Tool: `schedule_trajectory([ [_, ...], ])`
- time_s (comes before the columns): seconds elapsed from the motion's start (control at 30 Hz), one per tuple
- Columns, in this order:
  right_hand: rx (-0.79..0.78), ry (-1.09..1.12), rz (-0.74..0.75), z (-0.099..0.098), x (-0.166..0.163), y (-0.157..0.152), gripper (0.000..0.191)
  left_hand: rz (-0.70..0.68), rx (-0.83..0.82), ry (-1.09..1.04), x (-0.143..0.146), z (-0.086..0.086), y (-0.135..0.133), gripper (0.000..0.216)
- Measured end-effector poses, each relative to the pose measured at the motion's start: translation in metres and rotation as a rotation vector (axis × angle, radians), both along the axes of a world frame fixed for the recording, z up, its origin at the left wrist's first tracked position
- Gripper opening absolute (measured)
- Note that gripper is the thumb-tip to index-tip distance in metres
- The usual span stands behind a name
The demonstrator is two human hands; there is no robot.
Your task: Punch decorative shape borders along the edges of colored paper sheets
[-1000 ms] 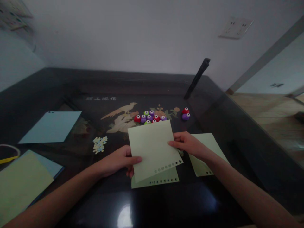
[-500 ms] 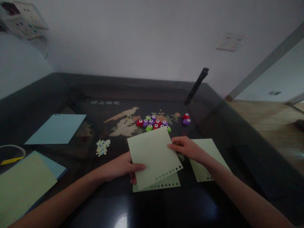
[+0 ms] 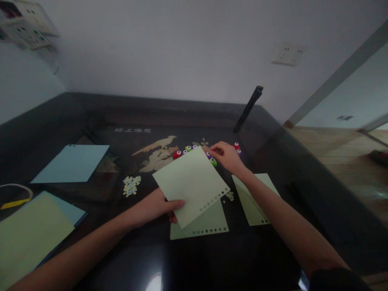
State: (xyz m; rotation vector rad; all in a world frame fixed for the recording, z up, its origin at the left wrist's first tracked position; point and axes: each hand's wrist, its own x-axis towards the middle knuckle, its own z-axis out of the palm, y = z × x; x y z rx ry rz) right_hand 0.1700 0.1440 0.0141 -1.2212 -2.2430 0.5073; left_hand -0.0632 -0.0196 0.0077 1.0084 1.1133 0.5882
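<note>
My left hand (image 3: 160, 208) pinches a pale green paper sheet (image 3: 188, 184) at its lower left edge, thumb on top. Small shaped holes run along the sheet's lower right edge. Beneath it, another pale sheet (image 3: 206, 218) with a row of holes lies on the table. My right hand (image 3: 226, 155) is off the paper, past its upper right edge, fingers curled together at a purple craft punch (image 3: 209, 154). Whether the fingertips grip anything is hard to see. Beside them sit a green punch (image 3: 213, 162) and a red punch (image 3: 177, 154); the raised sheet hides others.
Paper cutouts (image 3: 131, 186) lie in a pile at left, with more cutouts (image 3: 229, 196) by my right forearm. A punched sheet (image 3: 257, 202) is at right, a blue sheet (image 3: 72, 163) at left. Stacked paper (image 3: 33, 238) lies front left. A black upright bar (image 3: 248, 110) stands behind.
My right hand has let go of the sheet's right edge and moved up and away to the punches. The sheet, still in my left hand, has turned and now covers more of the punches.
</note>
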Motion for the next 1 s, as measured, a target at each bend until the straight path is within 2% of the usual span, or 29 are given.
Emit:
schedule_trajectory([
  [0.1, 0.087, -0.101, 0.015, -0.007, -0.011, 0.001, 0.013, 0.072, 0.084, 0.055, -0.002, 0.006, 0.003, 0.034],
  [0.2, 0.15, -0.219, 0.026, -0.012, -0.019, -0.005, 0.014, 0.079, 0.141, 0.096, -0.004, 0.008, 0.005, 0.03],
  [0.53, 0.244, -0.513, -0.016, -0.015, -0.036, -0.018, 0.029, 0.062, 0.168, 0.156, -0.002, 0.013, 0.006, 0.026],
  [0.77, 0.241, -0.545, -0.021, -0.019, -0.041, -0.02, 0.031, 0.067, 0.166, 0.167, -0.002, 0.012, 0.007, 0.026],
  [1.0, 0.235, -0.437, -0.024, -0.021, -0.037, -0.023, 0.03, 0.086, 0.203, 0.19, -0.004, 0.01, 0.008, 0.026],
])
